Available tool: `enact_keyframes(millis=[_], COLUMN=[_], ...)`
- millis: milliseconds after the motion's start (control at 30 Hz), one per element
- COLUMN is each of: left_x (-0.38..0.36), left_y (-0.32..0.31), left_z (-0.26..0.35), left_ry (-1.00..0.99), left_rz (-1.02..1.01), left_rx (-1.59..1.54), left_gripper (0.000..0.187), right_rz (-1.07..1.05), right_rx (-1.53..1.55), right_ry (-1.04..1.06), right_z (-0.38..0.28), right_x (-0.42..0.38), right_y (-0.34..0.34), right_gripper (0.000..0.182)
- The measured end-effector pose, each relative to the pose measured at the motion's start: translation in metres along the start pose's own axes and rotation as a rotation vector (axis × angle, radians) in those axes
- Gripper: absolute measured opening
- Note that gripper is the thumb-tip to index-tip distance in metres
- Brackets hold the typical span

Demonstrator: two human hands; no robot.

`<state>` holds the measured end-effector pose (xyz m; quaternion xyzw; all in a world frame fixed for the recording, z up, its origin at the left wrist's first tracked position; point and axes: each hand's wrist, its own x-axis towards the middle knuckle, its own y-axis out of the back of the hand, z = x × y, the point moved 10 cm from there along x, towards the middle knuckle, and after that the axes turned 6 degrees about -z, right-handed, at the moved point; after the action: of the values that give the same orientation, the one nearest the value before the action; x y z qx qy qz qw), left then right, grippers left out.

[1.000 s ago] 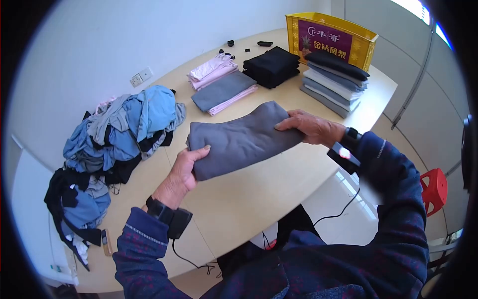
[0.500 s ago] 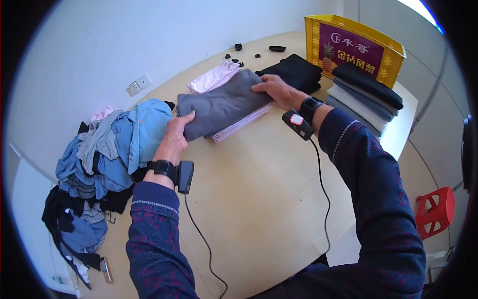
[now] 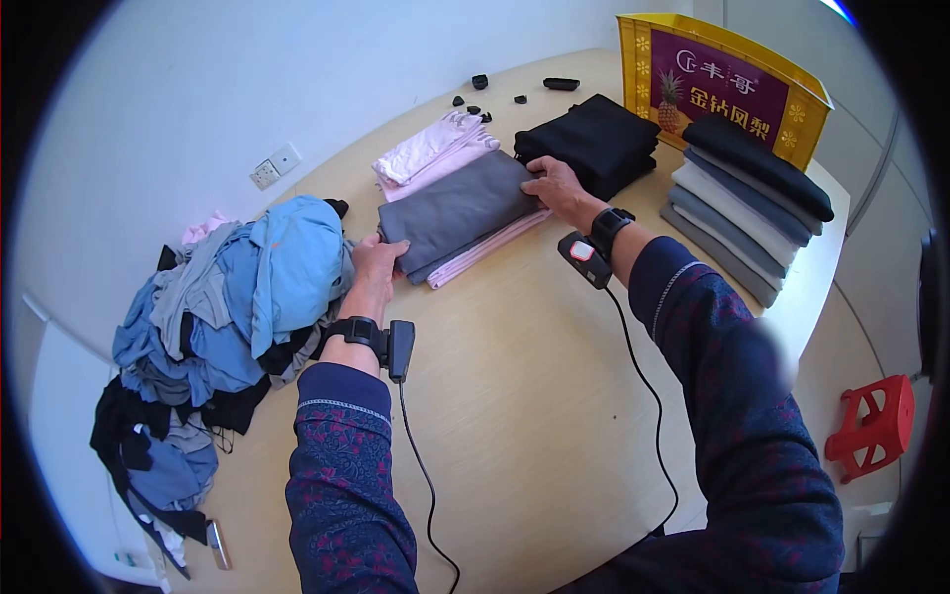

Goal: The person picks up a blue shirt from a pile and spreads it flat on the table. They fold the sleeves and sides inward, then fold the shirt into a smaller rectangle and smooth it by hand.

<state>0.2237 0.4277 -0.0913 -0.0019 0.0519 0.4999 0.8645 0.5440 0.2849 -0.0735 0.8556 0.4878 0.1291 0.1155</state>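
A folded dark grey garment point(image 3: 460, 206) lies across a stack of folded pink clothes point(image 3: 495, 247) on the table. At its left end, my left hand point(image 3: 376, 265) grips the edge with the thumb on top. My right hand point(image 3: 560, 188) pinches the opposite end, thumb above and fingers partly hidden. Behind the grey garment sits a folded light pink garment point(image 3: 435, 148). Close beyond my right hand is a pile of folded black clothes point(image 3: 589, 144).
A heap of unfolded clothes point(image 3: 228, 287) covers the table's left side. At the right stand a stack of folded grey, white and black clothes point(image 3: 742, 213) and a yellow box point(image 3: 727, 84). Small black objects point(image 3: 480, 82) lie along the back. A red stool point(image 3: 873, 428) stands beyond the table.
The grey garment has come down flat onto the pink stack, with both hands still at its ends. The view has shifted slightly.
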Motion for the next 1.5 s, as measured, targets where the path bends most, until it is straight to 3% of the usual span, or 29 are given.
enact_keyframes(millis=[167,267,367,433,500,700,800,1000,1100,1267,1367,1467,1500], left_x=[0.001,-0.017,-0.038,-0.057,-0.072,-0.153,-0.188,-0.221,-0.211,-0.205,-0.188,-0.174,-0.168], left_y=[0.000,-0.009,0.023,0.027,0.032,0.040,0.064,0.150,0.212,0.228,0.229,0.225,0.228], left_z=[0.000,0.007,0.005,-0.007,-0.028,-0.038,-0.042,-0.025,-0.016,0.007,0.010,0.016,0.018], left_ry=[-0.027,0.005,-0.007,0.045,0.053,-0.041,-0.070,0.002,-0.144,-0.135,-0.149,-0.152,-0.134], left_rz=[0.021,0.032,0.273,0.223,0.095,-0.015,-0.005,0.154,0.400,0.553,0.564,0.524,0.520], left_rx=[0.042,0.087,0.267,0.354,0.348,0.446,0.496,0.575,0.587,0.451,0.373,0.218,0.224], left_gripper=[0.031,0.040,0.055,0.058,0.060,0.059,0.055,0.049,0.052,0.062,0.061,0.047,0.027], right_rz=[0.081,0.118,0.199,0.237,0.106,-0.313,-0.417,-0.406,-0.382,-0.363,-0.356,-0.348,-0.348], right_rx=[-0.099,-0.618,-0.591,-0.603,-0.606,-0.698,-0.838,-0.912,-0.918,-0.915,-0.914,-0.909,-0.906], right_ry=[0.177,0.240,0.264,0.391,0.457,0.542,0.514,0.419,0.418,0.398,0.402,0.398,0.398], right_z=[-0.029,-0.026,-0.037,-0.043,-0.032,-0.029,-0.031,-0.026,-0.029,-0.032,-0.035,-0.036,-0.037], right_x=[0.004,-0.011,-0.048,-0.081,-0.111,-0.263,-0.318,-0.337,-0.337,-0.338,-0.338,-0.339,-0.339], right_y=[0.008,-0.002,0.011,0.017,0.007,-0.040,-0.046,-0.047,-0.048,-0.046,-0.048,-0.046,-0.047], right_gripper=[0.047,0.045,0.041,0.039,0.041,0.052,0.057,0.061,0.060,0.058,0.057,0.056,0.056])
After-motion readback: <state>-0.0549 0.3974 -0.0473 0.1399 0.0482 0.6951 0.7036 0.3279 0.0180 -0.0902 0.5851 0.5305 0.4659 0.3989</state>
